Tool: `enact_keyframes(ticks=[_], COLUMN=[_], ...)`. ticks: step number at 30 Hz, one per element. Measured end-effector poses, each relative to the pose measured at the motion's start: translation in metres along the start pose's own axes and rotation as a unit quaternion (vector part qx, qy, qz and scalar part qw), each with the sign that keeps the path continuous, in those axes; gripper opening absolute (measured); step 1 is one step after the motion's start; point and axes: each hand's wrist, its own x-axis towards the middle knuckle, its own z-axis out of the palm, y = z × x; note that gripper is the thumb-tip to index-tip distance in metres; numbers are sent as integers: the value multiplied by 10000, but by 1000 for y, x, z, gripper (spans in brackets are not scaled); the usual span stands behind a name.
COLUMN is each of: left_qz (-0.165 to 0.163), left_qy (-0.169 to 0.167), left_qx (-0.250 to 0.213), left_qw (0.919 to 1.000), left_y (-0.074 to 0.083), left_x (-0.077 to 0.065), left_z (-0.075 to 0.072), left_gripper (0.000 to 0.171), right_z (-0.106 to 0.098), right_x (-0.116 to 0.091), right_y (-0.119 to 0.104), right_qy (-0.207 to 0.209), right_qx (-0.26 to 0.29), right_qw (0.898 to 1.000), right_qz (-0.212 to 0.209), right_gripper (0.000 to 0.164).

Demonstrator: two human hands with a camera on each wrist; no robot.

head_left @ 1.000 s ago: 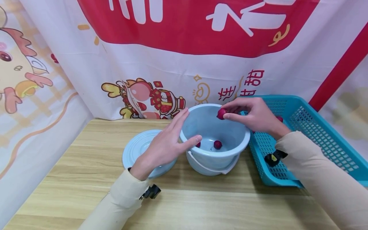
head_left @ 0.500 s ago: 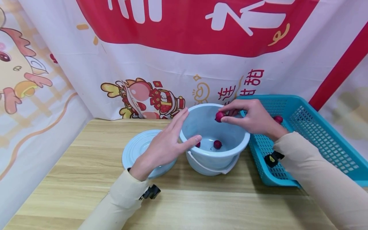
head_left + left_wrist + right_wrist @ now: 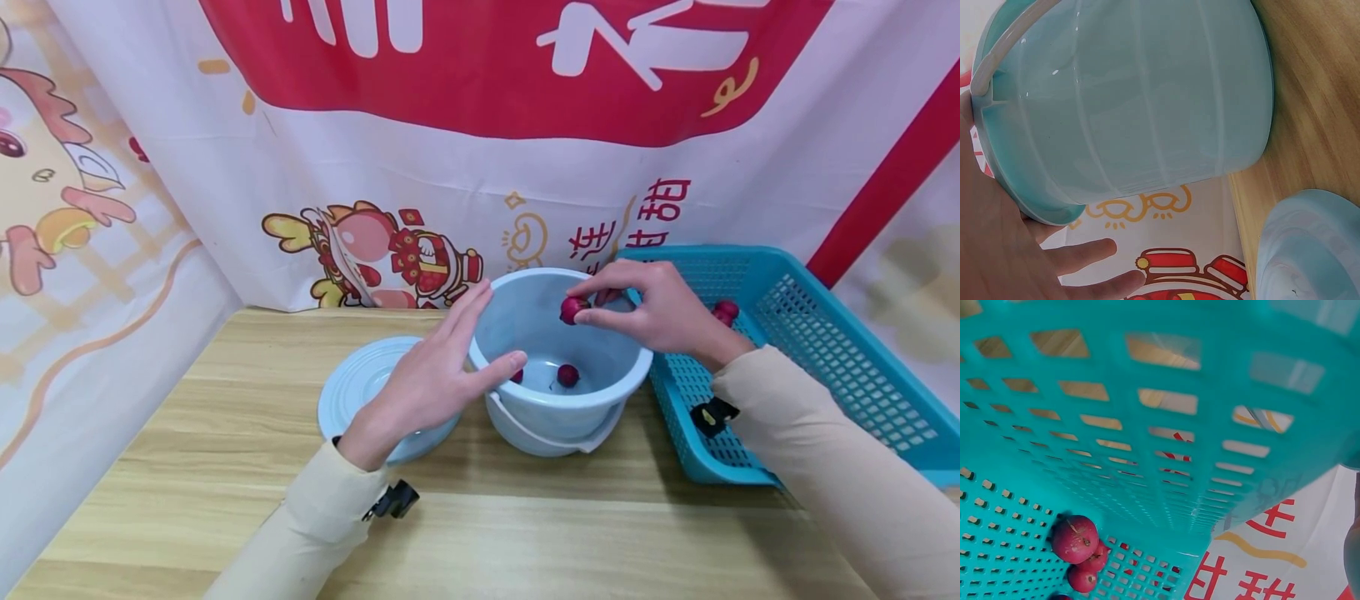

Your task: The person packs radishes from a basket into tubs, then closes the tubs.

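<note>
The red radish (image 3: 572,311) is pinched between the thumb and fingers of the right hand (image 3: 660,307), over the opening of the light blue bucket (image 3: 558,418), while the left hand (image 3: 438,375), its thumb and fingers spread wide, rests against the bucket's rim

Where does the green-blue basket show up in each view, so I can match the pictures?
Head: on the right, beside the bucket, with the basket partly behind the right hand and sleeve.
Left wrist: not in it; the bucket takes up much of that picture.
Right wrist: across the top and left, with red fruits inside at lower left.
Shared landmark: the white printed cloth, visible in all three.
</note>
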Motion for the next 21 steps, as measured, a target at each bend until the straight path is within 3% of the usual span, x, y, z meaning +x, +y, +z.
enact_keyframes(ticks=[21], left_qz=[-15], left_qy=[29], left_qx=[28], left_qw=[10000], left_y=[1], left_x=[0], left_z=[0], left_gripper=[95], right_z=[0], right_x=[3], right_y=[-2], right_qy=[-234], right_qx=[-201], right_qw=[9995], right_qz=[-58], right_gripper=[43])
